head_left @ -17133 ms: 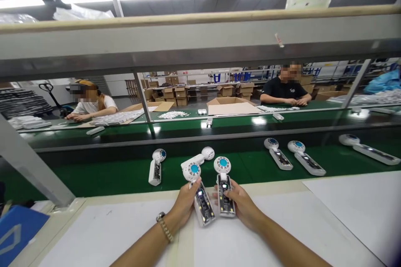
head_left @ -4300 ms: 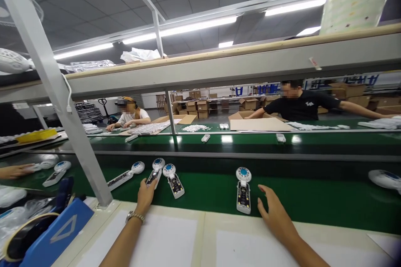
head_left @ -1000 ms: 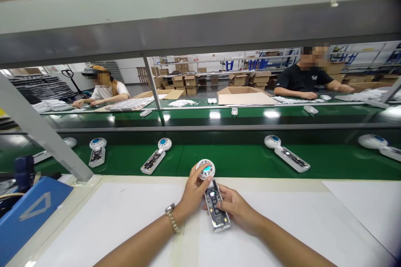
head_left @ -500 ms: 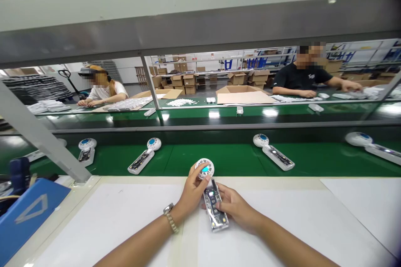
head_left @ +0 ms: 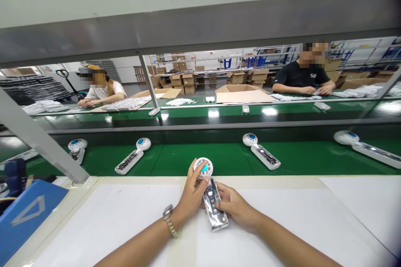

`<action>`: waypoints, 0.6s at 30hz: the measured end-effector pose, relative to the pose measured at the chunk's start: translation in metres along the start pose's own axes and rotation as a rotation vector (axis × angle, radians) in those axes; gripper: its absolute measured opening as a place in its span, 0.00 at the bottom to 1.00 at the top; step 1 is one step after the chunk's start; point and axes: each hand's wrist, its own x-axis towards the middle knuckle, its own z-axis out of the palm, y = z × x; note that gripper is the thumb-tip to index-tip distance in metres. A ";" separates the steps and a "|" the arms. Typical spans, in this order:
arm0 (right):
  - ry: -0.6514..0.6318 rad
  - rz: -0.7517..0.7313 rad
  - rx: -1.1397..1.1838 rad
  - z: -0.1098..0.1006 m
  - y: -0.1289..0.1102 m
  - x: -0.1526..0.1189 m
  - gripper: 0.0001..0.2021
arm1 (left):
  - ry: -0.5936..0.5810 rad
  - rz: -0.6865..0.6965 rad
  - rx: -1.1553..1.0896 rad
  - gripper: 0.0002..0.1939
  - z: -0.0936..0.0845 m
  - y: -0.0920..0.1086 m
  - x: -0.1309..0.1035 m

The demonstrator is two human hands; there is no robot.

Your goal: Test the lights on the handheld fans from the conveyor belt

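Note:
Between my two hands is a white handheld fan-like device [head_left: 216,216], with a round head around a blue disc and a body showing a dark circuit board and a small light. My left hand [head_left: 194,187], a watch on its wrist, grips the round head, fingers over its face. My right hand [head_left: 233,205] holds the body from the right, thumb on the board side. Both hands are closed on the device, above the near edge of the white-covered bench [head_left: 275,221]. The fingers behind the body are hidden.
Similar devices lie on the green conveyor belt [head_left: 184,152] ahead, one [head_left: 261,152] to the right and one [head_left: 133,156] to the left. A blue folder [head_left: 34,212] and a slanted post [head_left: 40,133] stand at left. Across the line sit two co-workers [head_left: 102,89], [head_left: 305,75].
The devices on the near belt have shifted left, while white parts on the far belt have shifted right. The right co-worker's hands have come together. My hands hold nearly the same pose.

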 end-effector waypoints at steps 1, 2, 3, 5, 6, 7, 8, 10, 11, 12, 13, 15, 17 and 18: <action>0.024 -0.002 0.016 0.000 0.001 0.000 0.26 | 0.001 0.002 0.036 0.21 0.000 0.002 -0.001; 0.054 -0.004 0.034 0.001 0.001 0.000 0.26 | -0.002 0.009 0.069 0.22 -0.001 0.004 -0.003; 0.087 -0.007 0.051 0.002 0.001 0.000 0.26 | -0.015 0.022 0.097 0.23 -0.001 0.007 -0.005; 0.148 -0.009 0.080 0.003 -0.001 0.001 0.24 | -0.062 0.085 0.138 0.24 -0.003 0.011 -0.008; 0.171 -0.014 0.093 0.003 -0.002 0.001 0.22 | -0.092 0.128 0.160 0.25 -0.003 0.012 -0.010; 0.184 -0.023 0.105 0.002 -0.003 0.002 0.21 | -0.124 0.173 0.191 0.26 -0.003 0.014 -0.012; 0.191 -0.036 0.115 0.001 -0.005 0.002 0.20 | -0.154 0.220 0.230 0.28 -0.003 0.015 -0.014; 0.202 -0.062 0.137 -0.002 -0.006 0.003 0.17 | -0.207 0.303 0.338 0.32 -0.001 0.016 -0.018; 0.210 -0.068 0.149 -0.003 -0.007 0.003 0.15 | -0.233 0.328 0.397 0.33 0.000 0.016 -0.020; 0.216 -0.066 0.162 -0.005 -0.007 0.003 0.14 | -0.256 0.342 0.448 0.33 0.001 0.015 -0.021; 0.216 -0.060 0.175 -0.007 -0.008 0.003 0.13 | -0.271 0.342 0.486 0.32 0.001 0.014 -0.021; 0.180 -0.044 0.183 -0.009 -0.008 0.004 0.14 | -0.251 0.304 0.531 0.27 0.001 0.010 -0.017; 0.152 -0.027 0.134 -0.009 -0.008 0.003 0.19 | -0.169 0.267 0.573 0.22 -0.002 0.004 -0.010; 0.156 -0.020 0.081 -0.009 -0.007 0.003 0.21 | -0.121 0.255 0.606 0.20 -0.004 0.000 -0.005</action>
